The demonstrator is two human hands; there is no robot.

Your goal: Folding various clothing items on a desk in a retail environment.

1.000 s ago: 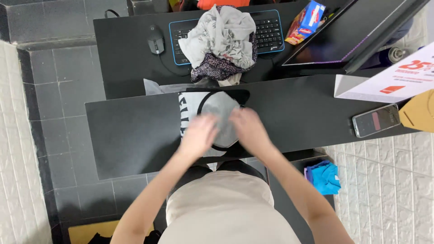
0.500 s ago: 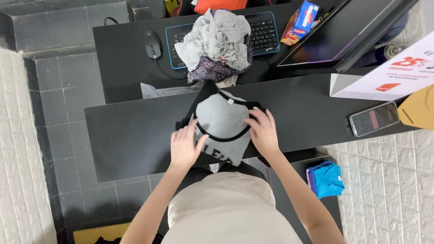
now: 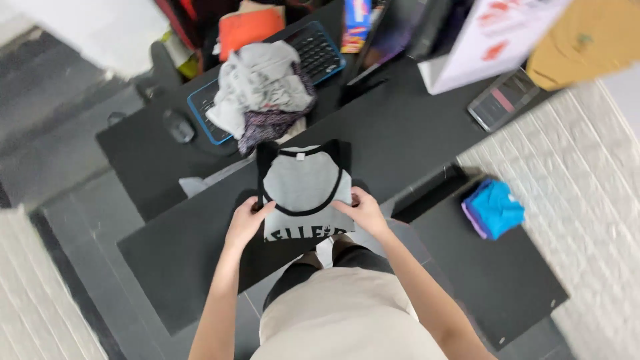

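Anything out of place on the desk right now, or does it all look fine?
One thing: a pile of clothes lies heaped on the keyboard, covering most of its keys. Otherwise the hands, left and right, hold the grey and black shirt flat on the desk, with its lower edge hanging past the near edge.

Grey-and-black folded cloth shirt (image 3: 303, 190): soft, matt knit. Black flat counter (image 3: 413, 133): smooth, matt. Crumpled grey cloth pile (image 3: 257, 87): matt, w/ creases.
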